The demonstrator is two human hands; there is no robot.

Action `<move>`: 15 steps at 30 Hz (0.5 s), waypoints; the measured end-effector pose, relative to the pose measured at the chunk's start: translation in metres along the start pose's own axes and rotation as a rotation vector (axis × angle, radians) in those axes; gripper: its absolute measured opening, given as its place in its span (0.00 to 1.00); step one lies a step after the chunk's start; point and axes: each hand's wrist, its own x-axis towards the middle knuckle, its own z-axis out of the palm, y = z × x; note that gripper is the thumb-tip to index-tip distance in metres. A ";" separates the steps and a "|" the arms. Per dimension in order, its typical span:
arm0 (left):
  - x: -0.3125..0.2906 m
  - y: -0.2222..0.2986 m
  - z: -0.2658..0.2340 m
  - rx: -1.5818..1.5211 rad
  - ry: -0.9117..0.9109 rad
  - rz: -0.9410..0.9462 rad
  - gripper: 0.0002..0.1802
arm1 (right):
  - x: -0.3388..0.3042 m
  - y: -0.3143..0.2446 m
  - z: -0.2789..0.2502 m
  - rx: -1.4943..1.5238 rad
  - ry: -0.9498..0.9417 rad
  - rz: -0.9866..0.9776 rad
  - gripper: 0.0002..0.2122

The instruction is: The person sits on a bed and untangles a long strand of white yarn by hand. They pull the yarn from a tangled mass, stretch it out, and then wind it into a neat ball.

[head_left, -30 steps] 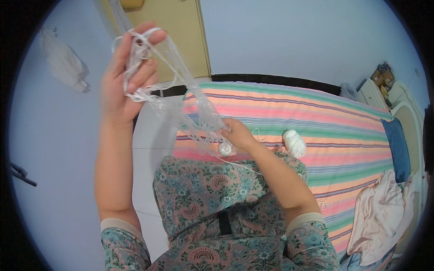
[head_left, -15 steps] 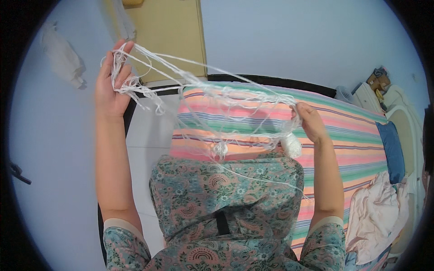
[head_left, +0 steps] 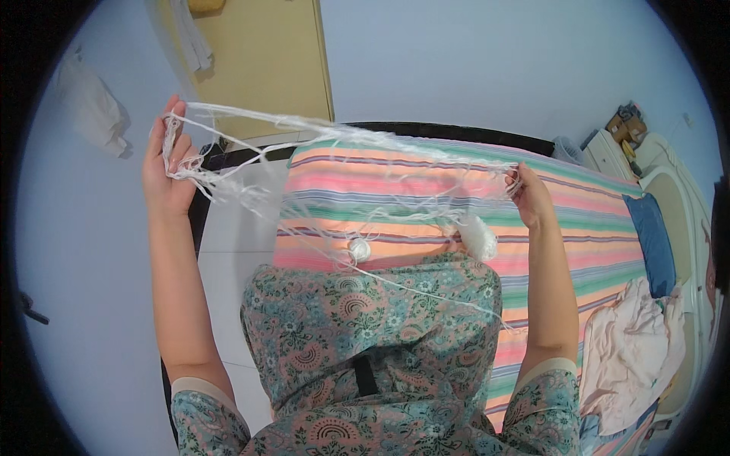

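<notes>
Tangled white yarn (head_left: 395,142) stretches between my two raised hands. My left hand (head_left: 169,163) is up at the far left, its fingers partly curled with loops of the yarn around them. At the right, over the bed, the fingers of my right hand (head_left: 530,194) pinch the other end of the strands. Loose loops sag between the hands, blurred by motion. A small white yarn ball (head_left: 359,250) lies on the bed by my lap, and a larger white yarn bundle (head_left: 478,237) is near my right knee. One strand runs across my patterned clothing (head_left: 365,311).
A striped bedspread (head_left: 578,251) covers the bed to the right. Farther right are a blue pillow (head_left: 652,243), a crumpled pale pink cloth (head_left: 627,357) and a white cabinet (head_left: 608,157). A yellowish door (head_left: 266,61) stands ahead, with pale floor tiles (head_left: 236,228) at left.
My hands have moved farther apart, the left one outward and slightly down, the right one outward. The upper yarn strands are pulled straighter between them.
</notes>
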 end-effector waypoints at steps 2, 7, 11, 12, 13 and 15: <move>-0.001 0.001 -0.008 0.018 0.098 0.035 0.21 | 0.012 0.009 -0.017 0.078 -0.056 0.037 0.08; -0.007 0.000 -0.009 0.051 0.194 0.034 0.20 | 0.021 0.010 -0.035 0.124 -0.027 0.059 0.08; -0.008 0.001 -0.018 0.063 0.270 0.056 0.19 | 0.020 0.012 -0.040 0.081 -0.009 0.085 0.08; -0.008 0.002 -0.022 0.069 0.291 0.067 0.18 | 0.020 0.014 -0.040 0.072 0.000 0.096 0.09; -0.007 0.002 -0.027 0.074 0.312 0.078 0.18 | 0.019 0.015 -0.039 0.077 0.026 0.082 0.09; -0.006 0.003 -0.033 0.088 0.377 0.098 0.18 | 0.019 0.018 -0.039 0.087 0.081 0.057 0.11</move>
